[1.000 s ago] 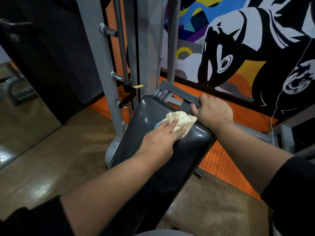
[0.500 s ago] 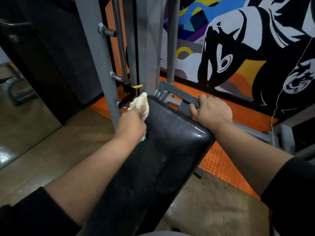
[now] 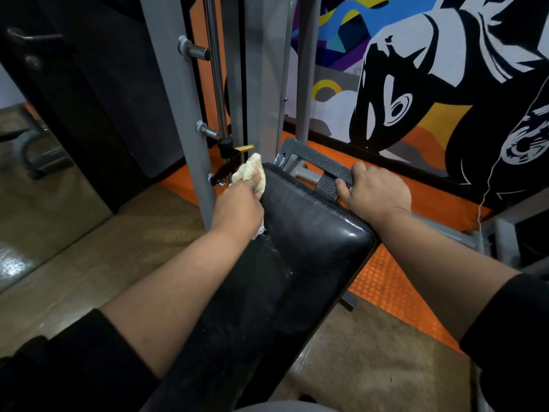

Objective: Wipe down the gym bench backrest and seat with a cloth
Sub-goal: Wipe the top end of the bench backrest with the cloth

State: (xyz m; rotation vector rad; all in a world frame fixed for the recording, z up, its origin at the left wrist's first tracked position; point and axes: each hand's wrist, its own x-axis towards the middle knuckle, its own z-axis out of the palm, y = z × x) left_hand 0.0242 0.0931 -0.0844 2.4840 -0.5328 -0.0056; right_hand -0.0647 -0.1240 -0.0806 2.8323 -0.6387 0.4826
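A black padded bench backrest (image 3: pixel 309 233) runs from the lower left up to the middle of the head view, its glossy top end facing me. My left hand (image 3: pixel 239 205) presses a pale yellow cloth (image 3: pixel 251 171) against the pad's left side edge, near the top corner. My right hand (image 3: pixel 374 193) grips the dark textured metal bracket (image 3: pixel 312 159) behind the top of the pad. The bench seat is out of sight below the frame.
A grey rack upright (image 3: pixel 178 108) with pegs and a chrome bar (image 3: pixel 215 69) stands just left of the cloth. Behind is a painted mural wall (image 3: pixel 416 69). Orange studded matting (image 3: pixel 386 286) lies right of the bench, brown floor (image 3: pixel 89 248) to the left.
My left hand carried the cloth from the top face of the pad across to its left side edge, then slightly along that edge. My right hand stayed on the bracket.
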